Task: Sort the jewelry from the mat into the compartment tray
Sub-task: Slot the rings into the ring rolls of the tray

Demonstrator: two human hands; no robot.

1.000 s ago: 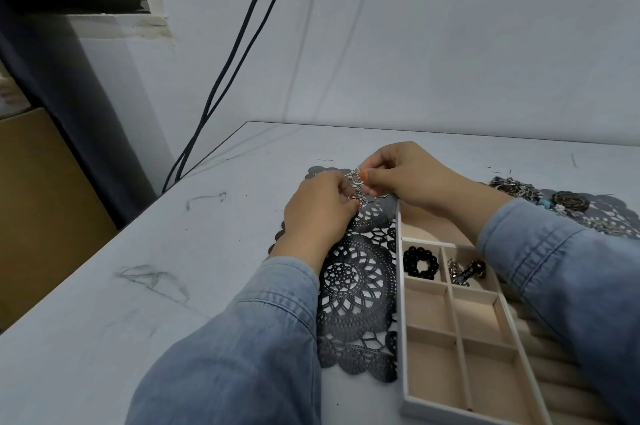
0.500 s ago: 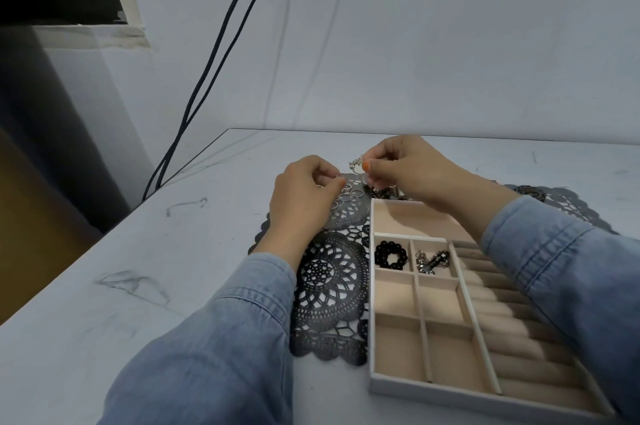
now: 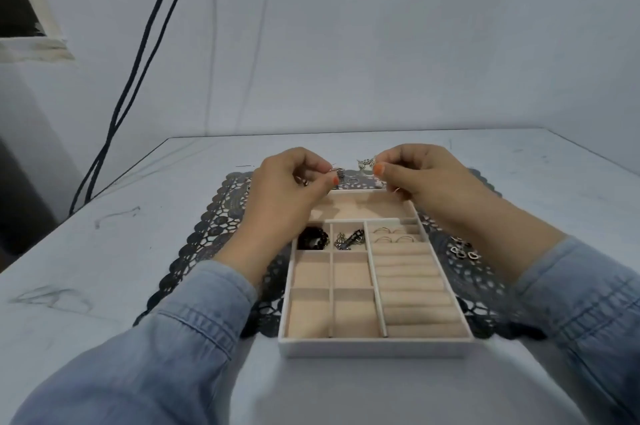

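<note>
**Two pieces held above the tray.** My left hand (image 3: 287, 189) pinches a small silver piece (image 3: 338, 175) between thumb and forefinger. My right hand (image 3: 426, 178) pinches a second silver piece (image 3: 366, 164) the same way, its other fingers curled under. Both pieces hang clear of the black lace mat (image 3: 207, 241), just beyond the far rim of the compartment tray (image 3: 374, 346), which lies on the mat on the table (image 3: 104, 286). My wrists are raised and my forearms converge from either side of the tray.

To do this step well, I judge that each piece should go into a free square cell and be lowered until it touches the lining before I let go. It should be kept off the ring rolls (image 3: 412, 272), where several rings (image 3: 391, 234) sit. Heart-shaped pieces (image 3: 462, 251) wait on the mat at my right.
</note>
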